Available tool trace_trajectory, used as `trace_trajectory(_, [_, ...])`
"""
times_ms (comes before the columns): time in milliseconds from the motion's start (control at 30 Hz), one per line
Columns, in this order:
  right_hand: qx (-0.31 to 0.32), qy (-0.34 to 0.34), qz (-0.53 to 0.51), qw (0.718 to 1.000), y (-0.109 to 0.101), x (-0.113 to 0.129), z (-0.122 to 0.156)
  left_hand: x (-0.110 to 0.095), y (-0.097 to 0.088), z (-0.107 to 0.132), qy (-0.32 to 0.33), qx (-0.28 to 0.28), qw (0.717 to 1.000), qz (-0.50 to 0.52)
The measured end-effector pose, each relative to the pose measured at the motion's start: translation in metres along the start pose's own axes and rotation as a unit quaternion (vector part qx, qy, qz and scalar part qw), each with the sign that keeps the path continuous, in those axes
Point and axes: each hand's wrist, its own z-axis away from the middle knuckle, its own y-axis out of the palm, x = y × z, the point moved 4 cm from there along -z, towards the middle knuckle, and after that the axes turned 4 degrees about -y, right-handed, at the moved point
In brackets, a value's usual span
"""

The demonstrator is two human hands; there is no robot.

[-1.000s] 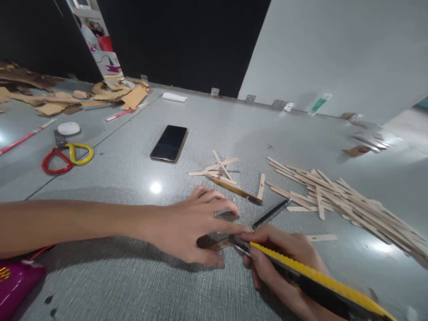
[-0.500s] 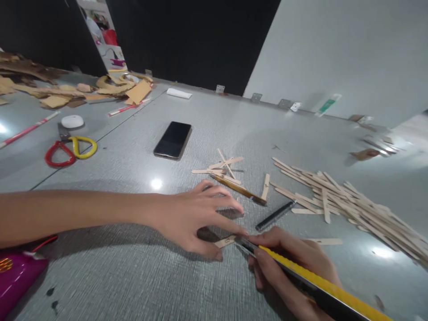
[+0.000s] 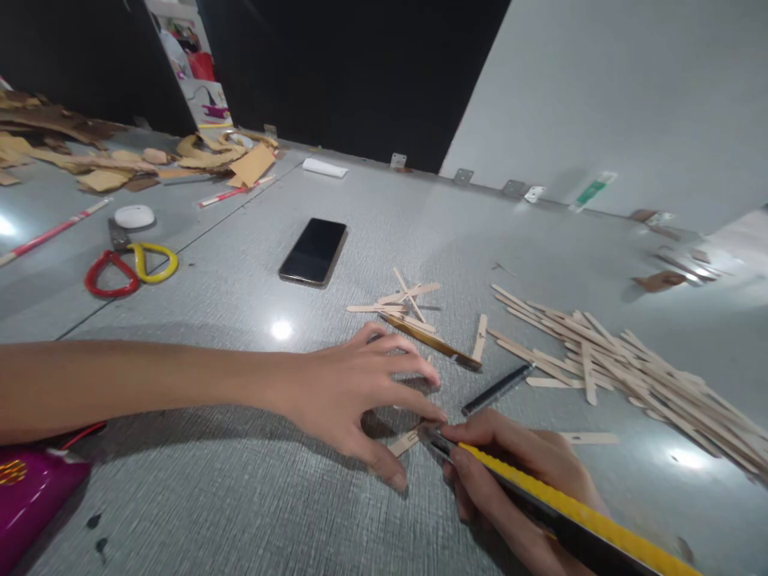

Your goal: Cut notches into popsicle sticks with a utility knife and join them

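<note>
My right hand (image 3: 510,472) is closed around a yellow and black utility knife (image 3: 540,492), its blade tip on a short wooden craft stick (image 3: 406,442). A small slot is cut in that stick, which lies flat on the grey table. My left hand (image 3: 360,400) reaches in from the left with fingers spread. Its index fingertip presses down near the stick's far end, close to the blade, and its thumb rests by the near end. Just beyond lie a black pen-like rod (image 3: 498,389) and a brown pointed tool (image 3: 432,342).
A pile of craft sticks (image 3: 630,368) spreads on the right, with a few cut pieces (image 3: 408,298) mid-table. A phone (image 3: 314,251), scissors (image 3: 135,268), a white mouse-like object (image 3: 134,216) and cardboard scraps (image 3: 249,164) lie farther off. A purple device (image 3: 42,504) sits lower left.
My left thumb has moved slightly away from the craft stick and toward me, so more of the slotted end shows. The knife stays at nearly the same spot.
</note>
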Motion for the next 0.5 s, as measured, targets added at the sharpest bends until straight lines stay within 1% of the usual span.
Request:
trace_trajectory(100, [-0.001,-0.006,0.0,1.0,-0.001,0.003,-0.002,-0.001,-0.005,-0.002,-0.017,0.018,1.0,0.009])
trace_trajectory(167, [0.005,0.0,0.005,1.0,-0.002,0.003,-0.003,-0.001,-0.01,-0.003,-0.027,0.044,0.999,0.017])
trace_trajectory(200, [0.007,0.002,0.006,1.0,-0.002,0.003,-0.003,-0.001,-0.011,-0.003,-0.024,0.065,0.997,0.018])
trace_trajectory(233, [0.005,0.003,0.009,1.0,-0.002,0.002,-0.004,-0.002,-0.014,-0.004,-0.02,0.075,0.997,0.016])
trace_trajectory(367, [-0.003,-0.027,0.026,0.999,-0.002,0.005,-0.006,-0.002,-0.017,-0.005,-0.024,0.086,0.996,0.003])
trace_trajectory(500, [0.006,0.0,0.017,1.0,0.0,0.009,-0.009,-0.005,-0.012,-0.005,-0.027,0.079,0.997,0.001])
